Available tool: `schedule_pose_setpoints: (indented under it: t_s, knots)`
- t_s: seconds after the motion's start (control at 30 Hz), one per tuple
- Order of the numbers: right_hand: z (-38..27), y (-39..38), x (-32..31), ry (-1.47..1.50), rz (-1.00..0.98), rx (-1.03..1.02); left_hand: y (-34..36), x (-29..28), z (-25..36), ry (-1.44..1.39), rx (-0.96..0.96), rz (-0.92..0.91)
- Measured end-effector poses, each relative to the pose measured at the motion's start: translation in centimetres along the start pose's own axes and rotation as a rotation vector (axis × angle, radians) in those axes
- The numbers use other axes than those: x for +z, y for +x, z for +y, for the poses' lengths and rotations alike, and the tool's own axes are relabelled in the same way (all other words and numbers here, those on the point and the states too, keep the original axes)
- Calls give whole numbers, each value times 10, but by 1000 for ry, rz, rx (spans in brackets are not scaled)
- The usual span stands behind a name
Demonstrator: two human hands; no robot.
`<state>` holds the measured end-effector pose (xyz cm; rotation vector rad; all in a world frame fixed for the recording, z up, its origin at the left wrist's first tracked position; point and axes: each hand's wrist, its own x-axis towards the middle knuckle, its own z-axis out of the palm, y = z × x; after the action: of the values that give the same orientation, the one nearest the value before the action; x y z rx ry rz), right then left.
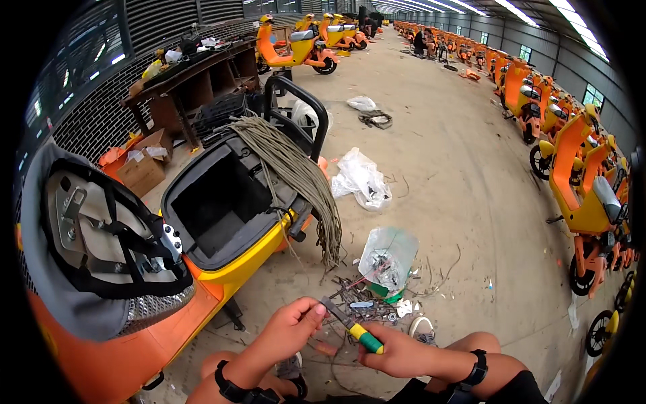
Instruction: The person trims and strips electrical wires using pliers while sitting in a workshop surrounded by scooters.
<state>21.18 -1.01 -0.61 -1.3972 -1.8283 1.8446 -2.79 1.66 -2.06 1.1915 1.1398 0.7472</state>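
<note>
A hand tool (351, 326) with a flat grey metal blade and a yellow-and-green handle is held in front of me; its exact kind is unclear. My right hand (397, 350) wraps round the handle end. At the blade's tip, my left hand (288, 330) is closed in a pinch, thumb and finger against the metal; any small piece between them is hidden. Beneath the tool, a heap of dark scraps and bits (363, 303) lies on the floor. Beyond it a clear plastic container (390, 259) lies tipped, with small pieces in it.
On the left stands an orange-yellow scooter (222, 276) with its grey seat (87, 249) raised and the storage bin open. A bundle of cords (289, 168) drapes over its rear. White plastic bags (363, 178) lie ahead. Rows of scooters (579, 182) line the right; a cluttered desk (195, 74) stands behind.
</note>
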Motion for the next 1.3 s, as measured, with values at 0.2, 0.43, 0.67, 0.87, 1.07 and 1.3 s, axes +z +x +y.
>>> schedule_pose_setpoints:
  t_s: [0.2, 0.43, 0.67, 0.87, 1.07, 1.3]
  knots:
    - [-13, -10, 6, 97, -3, 53, -3, 4, 1, 81, 80, 56]
    - [-2, -8, 6, 198, -10, 2, -4, 10, 21, 106, -25, 48]
    - [17, 0, -3, 309, -122, 24, -6, 18, 40, 245, -2, 93]
    - [6, -7, -4, 254, -64, 27, -2, 14, 23, 573, 86, 175]
    - [18, -4, -4, 32, -38, 67, 7, 8, 10, 444, 71, 61]
    - [-5, -15, -2, 49, 29, 84, 10, 11, 6, -23, -14, -90]
